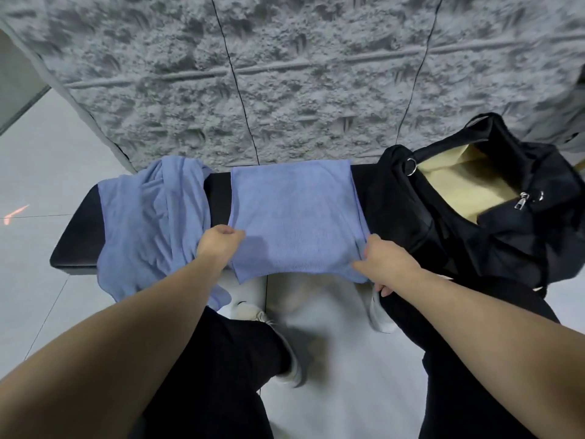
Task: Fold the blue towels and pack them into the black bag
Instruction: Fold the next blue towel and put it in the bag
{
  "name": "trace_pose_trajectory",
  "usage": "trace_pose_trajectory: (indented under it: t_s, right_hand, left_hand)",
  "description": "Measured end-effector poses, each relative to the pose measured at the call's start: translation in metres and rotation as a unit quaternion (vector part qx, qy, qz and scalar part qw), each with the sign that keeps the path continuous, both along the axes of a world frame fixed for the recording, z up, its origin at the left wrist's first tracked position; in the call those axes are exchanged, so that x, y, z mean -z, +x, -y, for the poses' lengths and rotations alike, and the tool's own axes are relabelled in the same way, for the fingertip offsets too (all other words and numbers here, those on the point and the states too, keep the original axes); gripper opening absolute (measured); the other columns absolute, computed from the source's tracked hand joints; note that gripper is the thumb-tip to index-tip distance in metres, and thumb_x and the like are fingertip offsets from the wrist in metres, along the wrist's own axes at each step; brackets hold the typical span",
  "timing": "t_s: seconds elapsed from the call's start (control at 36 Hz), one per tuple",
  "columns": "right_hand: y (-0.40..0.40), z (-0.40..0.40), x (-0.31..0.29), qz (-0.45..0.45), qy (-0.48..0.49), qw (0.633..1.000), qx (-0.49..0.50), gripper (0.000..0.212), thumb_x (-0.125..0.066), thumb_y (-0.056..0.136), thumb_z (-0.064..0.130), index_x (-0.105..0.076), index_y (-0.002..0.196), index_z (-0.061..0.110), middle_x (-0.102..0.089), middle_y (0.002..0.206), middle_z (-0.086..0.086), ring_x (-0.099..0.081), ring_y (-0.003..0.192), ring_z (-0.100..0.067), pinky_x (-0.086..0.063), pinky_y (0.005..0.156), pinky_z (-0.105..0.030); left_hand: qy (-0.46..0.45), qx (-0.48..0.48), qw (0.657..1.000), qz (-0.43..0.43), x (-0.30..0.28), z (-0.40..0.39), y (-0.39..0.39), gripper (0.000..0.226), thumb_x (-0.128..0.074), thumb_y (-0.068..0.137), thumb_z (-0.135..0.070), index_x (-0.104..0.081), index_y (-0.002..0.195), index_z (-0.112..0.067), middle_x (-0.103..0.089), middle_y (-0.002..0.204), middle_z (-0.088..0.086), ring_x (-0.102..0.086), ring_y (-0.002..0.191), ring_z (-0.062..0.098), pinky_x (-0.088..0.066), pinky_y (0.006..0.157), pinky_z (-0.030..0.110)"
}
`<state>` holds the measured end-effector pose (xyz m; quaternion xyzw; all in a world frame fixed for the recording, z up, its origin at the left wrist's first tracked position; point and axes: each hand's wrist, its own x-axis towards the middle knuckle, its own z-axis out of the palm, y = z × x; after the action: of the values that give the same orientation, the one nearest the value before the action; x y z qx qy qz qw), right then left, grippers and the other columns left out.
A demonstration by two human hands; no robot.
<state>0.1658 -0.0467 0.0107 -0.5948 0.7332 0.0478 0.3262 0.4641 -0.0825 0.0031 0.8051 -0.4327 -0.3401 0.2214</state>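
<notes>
— While both arms reach forward, where does the flat towel (294,213) lie?

— Spread across the middle of the black bench (76,239), its near edge hanging over the bench's front. The left hand (218,243) pinches its left edge between thumb and curled fingers. The right hand (384,263) grips the near right corner, fingers curled under the cloth.

— And the other towel?

— A crumpled blue towel (152,223) sits in a heap at the left end of the bench, draping over the front edge, just beside the flat one, with a strip of bench showing between them further back.

— The black bag (493,217)?

— At the right end of the bench, just beside the flat towel, its top unzipped and gaping. A tan lining (459,185) shows inside; a metal ring (411,162) and zipper pull (523,199) catch the light. I see no towel inside it, though part of the interior is hidden.

— Anything below?

— The person's dark trousers (221,359) and white shoes (253,313) over a pale tiled floor (38,172), blurred. Behind the bench stands a grey textured wall (285,74).
</notes>
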Motion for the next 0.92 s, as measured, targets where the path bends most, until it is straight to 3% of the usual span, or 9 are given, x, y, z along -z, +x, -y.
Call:
trace_pose_trajectory:
  t_s: [0.11, 0.19, 0.28, 0.39, 0.53, 0.61, 0.78, 0.86, 0.92]
  right_hand:
    - [-0.004, -0.009, 0.001, 0.002, 0.029, 0.999, 0.012, 0.034, -0.051, 0.093, 0.037, -0.061, 0.087, 0.005, -0.066, 0.056, -0.009, -0.060, 0.038, -0.018, -0.054, 0.046, -0.024]
    - [-0.008, -0.012, 0.005, 0.018, 0.044, 0.998, 0.027, 0.036, -0.052, 0.093, 0.038, -0.064, 0.084, 0.005, -0.066, 0.053, -0.008, -0.059, 0.036, -0.017, -0.050, 0.044, -0.022]
    - [-0.011, -0.010, 0.013, 0.121, 0.067, 0.985, 0.107, 0.029, -0.053, 0.095, 0.031, -0.061, 0.088, 0.003, -0.065, 0.055, -0.012, -0.055, 0.038, -0.021, -0.048, 0.043, -0.023]
    - [-0.013, -0.013, 0.016, 0.228, 0.073, 0.950, 0.202, 0.016, -0.048, 0.092, 0.010, -0.051, 0.076, 0.011, -0.050, 0.056, -0.009, -0.039, 0.041, -0.015, -0.031, 0.046, -0.021]
    - [-0.016, -0.018, 0.010, 0.301, 0.082, 0.915, 0.256, 0.012, -0.048, 0.093, 0.014, -0.053, 0.082, 0.017, -0.049, 0.061, -0.004, -0.037, 0.043, -0.011, -0.031, 0.040, -0.017]
    - [-0.016, -0.023, 0.010, 0.323, 0.064, 0.906, 0.265, 0.009, -0.049, 0.094, 0.017, -0.054, 0.087, 0.017, -0.051, 0.064, -0.005, -0.042, 0.046, -0.013, -0.036, 0.041, -0.018]
    - [-0.024, -0.030, 0.020, 0.309, 0.050, 0.904, 0.290, 0.015, -0.046, 0.097, 0.014, -0.052, 0.083, 0.014, -0.052, 0.067, -0.008, -0.041, 0.049, -0.014, -0.034, 0.042, -0.019]
    - [-0.026, -0.030, 0.024, 0.296, 0.067, 0.906, 0.296, 0.016, -0.046, 0.098, 0.013, -0.053, 0.083, 0.011, -0.053, 0.067, -0.009, -0.043, 0.049, -0.015, -0.037, 0.042, -0.019]
    - [-0.027, -0.029, 0.025, 0.294, 0.079, 0.905, 0.296, 0.016, -0.046, 0.096, 0.010, -0.053, 0.082, 0.012, -0.052, 0.067, -0.010, -0.044, 0.049, -0.016, -0.040, 0.042, -0.019]
  left_hand:
    - [-0.002, 0.039, 0.998, 0.039, 0.002, -0.005, 0.002, 0.015, -0.058, 0.090, -0.011, -0.054, 0.103, -0.019, -0.052, 0.074, 0.003, -0.049, 0.063, 0.022, -0.039, 0.055, 0.029]
    - [-0.018, 0.012, 1.000, 0.014, 0.001, -0.006, 0.003, 0.024, -0.051, 0.091, -0.007, -0.051, 0.112, -0.019, -0.052, 0.078, 0.004, -0.051, 0.071, 0.025, -0.048, 0.065, 0.037]
    - [-0.003, -0.056, 0.995, -0.087, -0.002, -0.008, 0.000, 0.025, -0.048, 0.094, -0.010, -0.049, 0.117, -0.017, -0.058, 0.101, 0.010, -0.059, 0.093, 0.030, -0.057, 0.087, 0.048]
    - [0.027, -0.112, 0.981, -0.156, -0.005, -0.008, 0.002, 0.034, -0.046, 0.095, -0.007, -0.050, 0.129, -0.008, -0.059, 0.124, 0.018, -0.061, 0.101, 0.030, -0.058, 0.081, 0.043]
    - [0.081, -0.110, 0.979, -0.148, -0.011, -0.016, 0.000, 0.004, -0.055, 0.094, -0.004, -0.057, 0.096, -0.007, -0.061, 0.090, 0.014, -0.060, 0.074, 0.023, -0.054, 0.064, 0.033]
    - [0.115, -0.093, 0.979, -0.142, -0.014, -0.021, 0.001, 0.010, -0.057, 0.094, -0.005, -0.058, 0.103, -0.005, -0.056, 0.077, 0.010, -0.055, 0.063, 0.020, -0.055, 0.066, 0.032]
    - [0.165, -0.096, 0.969, -0.157, -0.010, -0.030, 0.006, 0.017, -0.055, 0.095, 0.001, -0.052, 0.112, 0.000, -0.059, 0.086, 0.014, -0.062, 0.075, 0.026, -0.053, 0.083, 0.038]
    - [0.169, -0.110, 0.961, -0.191, -0.012, -0.031, 0.007, 0.018, -0.053, 0.096, 0.002, -0.052, 0.114, 0.001, -0.061, 0.105, 0.018, -0.063, 0.101, 0.033, -0.052, 0.089, 0.042]
    - [0.193, -0.114, 0.953, -0.205, -0.010, -0.032, 0.011, 0.025, -0.057, 0.095, 0.002, -0.053, 0.119, 0.004, -0.061, 0.117, 0.021, -0.063, 0.100, 0.035, -0.052, 0.087, 0.043]
